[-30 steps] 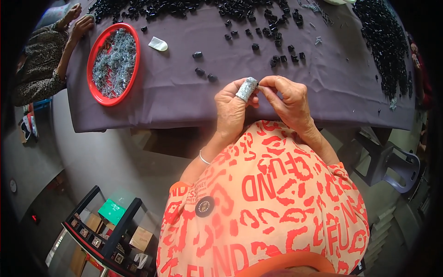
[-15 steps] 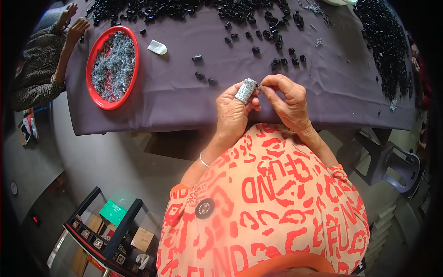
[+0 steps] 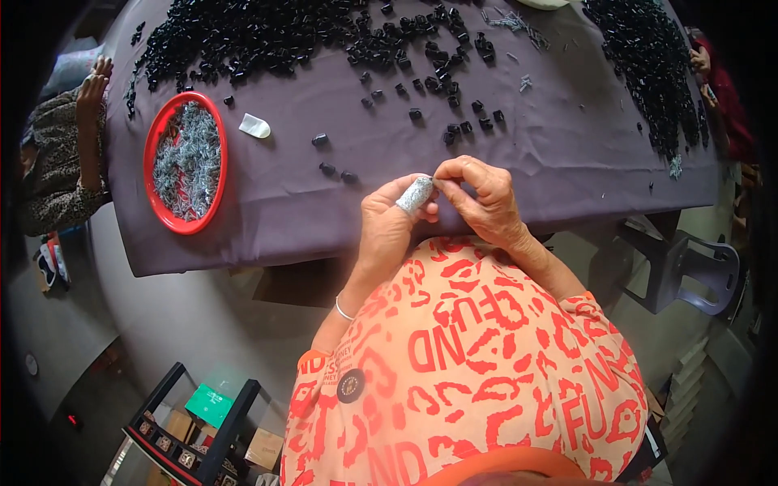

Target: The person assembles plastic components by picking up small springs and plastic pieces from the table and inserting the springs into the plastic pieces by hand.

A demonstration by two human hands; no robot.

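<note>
Above the near table edge, my left hand is closed with its fingers curled. A speckled silver-grey sleeve shows at its fingertips; whether it covers a digit or is gripped, I cannot tell. My right hand pinches thumb and forefinger together right at the sleeve's far end. A tiny dark bit shows between the two hands, too small to name. Beyond them lie a few loose black plastic pieces. To the left stands a red oval tray of thin, clear-grey little pins.
Large heaps of black pieces cover the far side and the far right. A white finger cot lies by the tray. People sit at left and right. A grey plastic chair stands right, a shelf lower left.
The view has shifted, so the table and tray sit lower in the picture. My hands stay together at the sleeve; the dark bit between them shows less than before.
</note>
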